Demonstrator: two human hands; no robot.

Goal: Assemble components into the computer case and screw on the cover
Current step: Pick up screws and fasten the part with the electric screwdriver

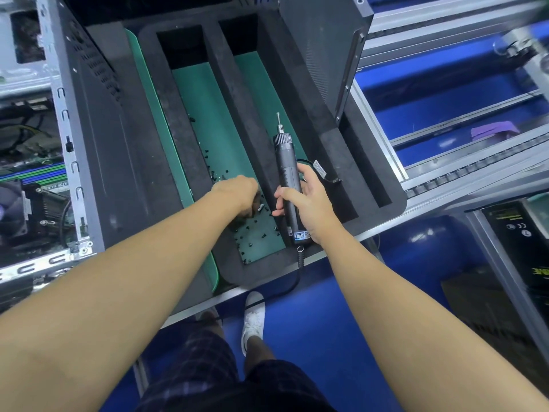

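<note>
Right hand [309,203] grips the electric screwdriver [286,179]. Left hand [237,197] curls into loose screws [216,173] in the foam tray [237,114] — whether its fingers hold one, I cannot tell. A fumbled screw could drop — perhaps into the open computer case [89,144], left.

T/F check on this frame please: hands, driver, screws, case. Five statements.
1. The right hand holds the electric screwdriver. True.
2. The screwdriver's bit points toward the person. False: the bit points away, and the cord end is nearest the person.
3. The left hand reaches down among loose black screws. True.
4. The screws lie inside the computer case. False: they lie on the green floor of a compartment in the foam tray.
5. The computer case is closed with its cover on. False: it is open, with a fan and board showing.
</note>
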